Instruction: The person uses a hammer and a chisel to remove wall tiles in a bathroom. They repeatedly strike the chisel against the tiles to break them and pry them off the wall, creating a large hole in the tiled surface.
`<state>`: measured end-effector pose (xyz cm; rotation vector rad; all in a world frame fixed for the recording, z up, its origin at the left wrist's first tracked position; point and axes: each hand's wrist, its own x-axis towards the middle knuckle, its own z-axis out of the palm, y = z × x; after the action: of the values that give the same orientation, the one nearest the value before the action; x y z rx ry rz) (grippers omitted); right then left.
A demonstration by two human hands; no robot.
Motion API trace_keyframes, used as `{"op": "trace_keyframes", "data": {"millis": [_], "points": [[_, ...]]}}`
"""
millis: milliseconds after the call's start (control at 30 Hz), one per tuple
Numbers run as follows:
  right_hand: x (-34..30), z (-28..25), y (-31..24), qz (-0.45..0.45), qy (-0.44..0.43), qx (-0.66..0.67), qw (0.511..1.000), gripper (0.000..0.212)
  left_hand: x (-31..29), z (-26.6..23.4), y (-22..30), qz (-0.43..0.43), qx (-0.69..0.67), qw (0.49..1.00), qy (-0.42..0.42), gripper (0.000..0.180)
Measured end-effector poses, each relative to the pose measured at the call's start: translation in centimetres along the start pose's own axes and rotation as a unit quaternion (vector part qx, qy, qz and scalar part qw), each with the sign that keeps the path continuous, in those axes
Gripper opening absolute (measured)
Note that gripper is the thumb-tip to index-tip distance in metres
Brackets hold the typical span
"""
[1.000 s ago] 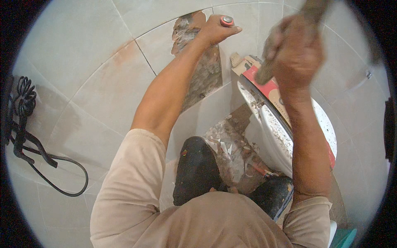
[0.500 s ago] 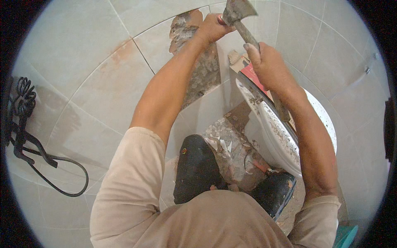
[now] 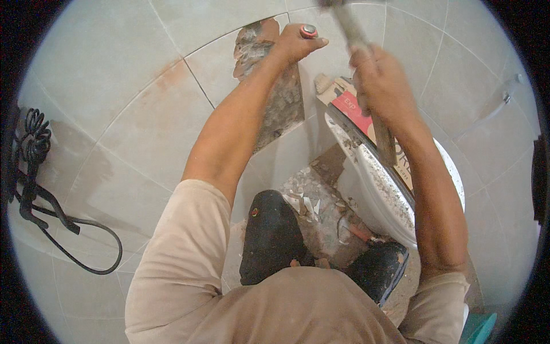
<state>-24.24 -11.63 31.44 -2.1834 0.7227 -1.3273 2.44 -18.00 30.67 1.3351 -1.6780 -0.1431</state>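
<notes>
My left hand (image 3: 292, 46) is wrapped round a chisel, whose red-rimmed metal butt (image 3: 309, 31) shows above the fist; its blade is hidden. That hand is at the right edge of a broken-out patch (image 3: 281, 109) in the tiled wall, where rough mortar lies bare. To the right, my right hand (image 3: 382, 80) is closed on the wooden handle of a hammer (image 3: 350, 26). The hammer's head is blurred and partly cut off by the top edge, apart from the chisel. Below the fist, the handle's lower end hangs over printed cardboard.
A white toilet (image 3: 382, 192) strewn with debris stands to the right, cardboard (image 3: 356, 114) lying on it. Tile shards (image 3: 309, 203) and rubble cover the floor by my legs. At the left hangs a black coiled cord (image 3: 35, 135). Something teal (image 3: 480, 328) shows at lower right.
The hammer has moved up and to the right, away from the chisel, uncovering the chisel's butt. My right hand has risen with it. My left hand has barely moved.
</notes>
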Motion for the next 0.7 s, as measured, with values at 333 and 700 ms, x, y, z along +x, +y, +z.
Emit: {"op": "trace_keyframes", "data": {"millis": [333, 700], "points": [[-0.7, 0.8, 1.6, -0.035, -0.008, -0.130, 0.991, 0.045, 0.1, 1.1, 0.7, 0.007, 0.012, 0.999, -0.029, 0.040], [-0.4, 1.5, 2.8, 0.043, -0.017, -0.109, 0.993, 0.050, -0.2, 1.2, -0.3, -0.053, -0.004, 0.996, -0.067, 0.041]]}}
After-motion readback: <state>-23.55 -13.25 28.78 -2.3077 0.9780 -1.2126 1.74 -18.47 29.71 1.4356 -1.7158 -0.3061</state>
